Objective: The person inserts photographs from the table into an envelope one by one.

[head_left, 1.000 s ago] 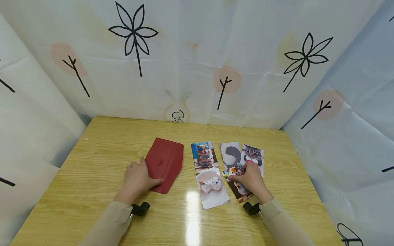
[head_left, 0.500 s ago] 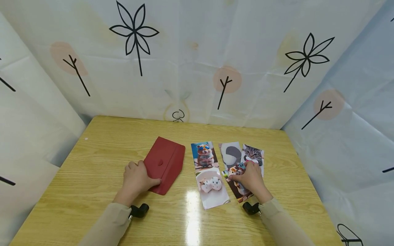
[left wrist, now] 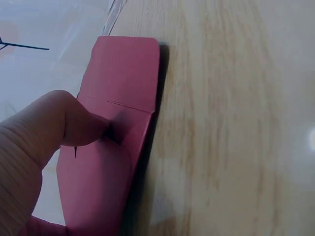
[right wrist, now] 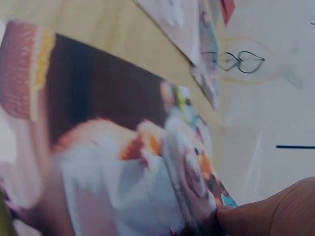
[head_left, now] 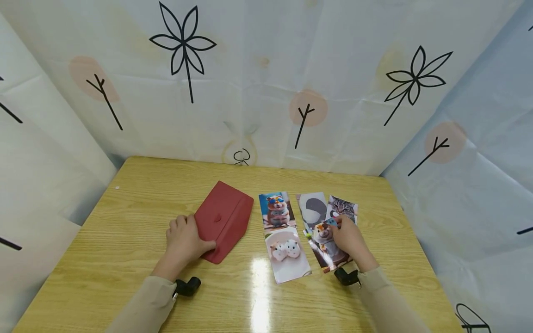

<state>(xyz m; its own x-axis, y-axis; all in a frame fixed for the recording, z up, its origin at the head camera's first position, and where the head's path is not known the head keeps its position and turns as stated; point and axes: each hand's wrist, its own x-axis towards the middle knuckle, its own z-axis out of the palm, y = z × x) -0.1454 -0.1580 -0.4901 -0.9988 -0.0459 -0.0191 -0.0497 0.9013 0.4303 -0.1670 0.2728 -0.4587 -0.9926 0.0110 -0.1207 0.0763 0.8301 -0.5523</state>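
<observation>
My left hand [head_left: 184, 243] grips a red envelope [head_left: 226, 215] by its lower left side, thumb on top. In the left wrist view the thumb presses into the envelope [left wrist: 123, 71], whose near edge stands a little off the table. My right hand [head_left: 350, 240] pinches the top right corner of a hamster photo card [head_left: 326, 245]. That card [right wrist: 110, 135] is tilted up in the right wrist view, thumb at its edge. Behind it lie a cat card [head_left: 342, 207] and a grey-and-white card [head_left: 312, 209], both partly covered.
Between the hands lie a card of a hamster in sunglasses [head_left: 277, 210] and, overlapping its lower edge, a card with two white hamsters [head_left: 287, 259]. The wooden table [head_left: 145, 199] is bounded by patterned cloth [head_left: 266, 92] at the back and sides.
The right hand has drawn the hamster card's top corner up and slightly right, showing more of its picture. The red envelope has turned clockwise a little under the left hand.
</observation>
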